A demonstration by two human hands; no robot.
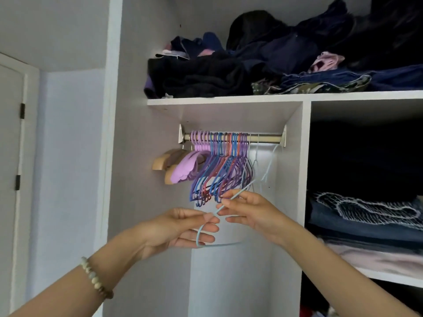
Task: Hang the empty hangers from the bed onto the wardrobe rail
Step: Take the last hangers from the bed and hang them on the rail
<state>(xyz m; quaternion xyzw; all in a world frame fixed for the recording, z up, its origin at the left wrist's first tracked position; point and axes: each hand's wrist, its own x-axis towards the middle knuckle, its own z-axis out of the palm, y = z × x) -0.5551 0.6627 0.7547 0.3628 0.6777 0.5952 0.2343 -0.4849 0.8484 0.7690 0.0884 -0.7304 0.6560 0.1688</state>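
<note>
A thin light-blue wire hanger [221, 245] is held in front of the wardrobe, below the rail. My left hand [183, 227] pinches its lower corner. My right hand [247, 211] pinches its slanted arm a little higher. The metal wardrobe rail [265, 138] runs under a white shelf. Several purple, blue and red plastic hangers [219, 168] crowd its left and middle part. Wooden hangers [169, 163] hang at the far left. A pale-blue wire hanger [271, 162] hangs near the rail's right end.
The shelf [229, 100] above the rail carries a heap of dark clothes. Right of a white divider [304, 179], compartments hold folded clothes [366, 220]. A white door with hinges [20, 145] stands at the far left.
</note>
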